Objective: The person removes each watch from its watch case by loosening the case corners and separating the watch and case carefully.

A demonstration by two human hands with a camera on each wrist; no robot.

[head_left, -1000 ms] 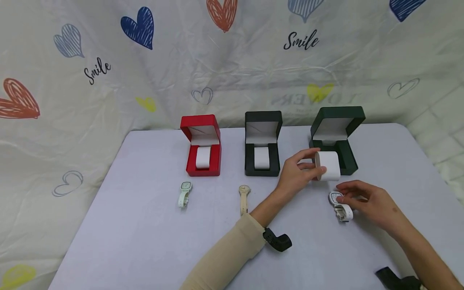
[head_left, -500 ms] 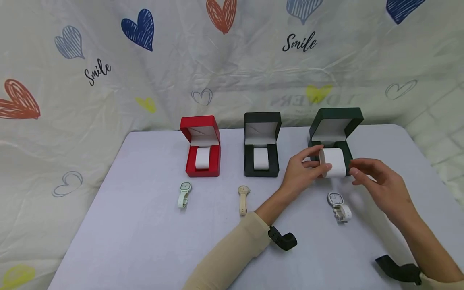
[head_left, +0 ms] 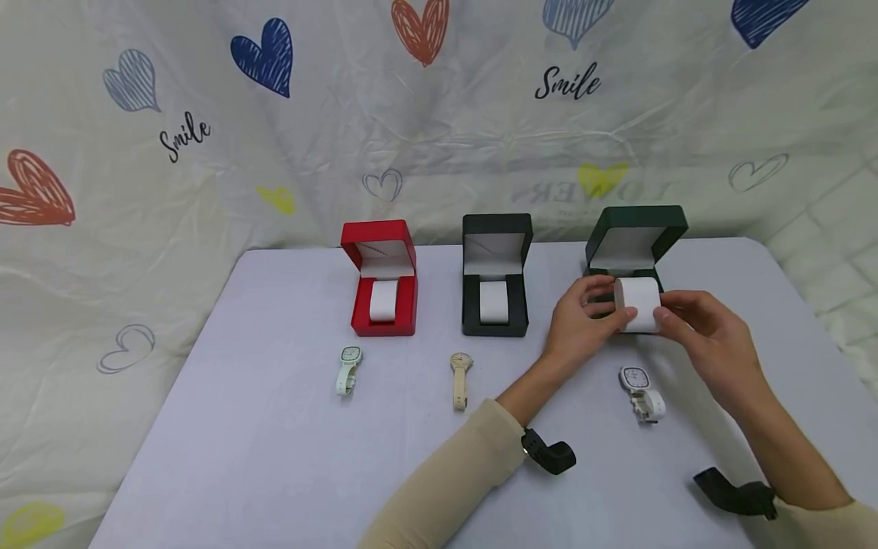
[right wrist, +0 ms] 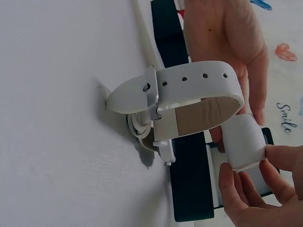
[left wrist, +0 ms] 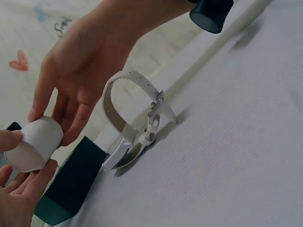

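In the head view, a white watch cushion [head_left: 638, 305] is held between both hands in front of the green box [head_left: 636, 238]. My left hand [head_left: 583, 320] pinches its left end, thumb nearest the camera. At its right end, my right hand [head_left: 713, 343] grips with thumb and fingers. Both wrist views show fingers of each hand around the cushion [right wrist: 244, 142]. A white-strapped watch [head_left: 641, 393] lies on the table below the hands; its strap is buckled into a loop [right wrist: 199, 94]. The hands and cushion cover much of the green box's base.
An open red box [head_left: 384, 305] and an open black box [head_left: 496, 305] stand to the left, each with a white cushion inside. A pale green watch [head_left: 349, 370] and a beige watch [head_left: 461, 380] lie before them. A printed cloth [head_left: 439, 137] hangs behind the table.
My right hand has left the white-strapped watch and moved up to take the cushion's right end. My left hand has shifted slightly right with the cushion.
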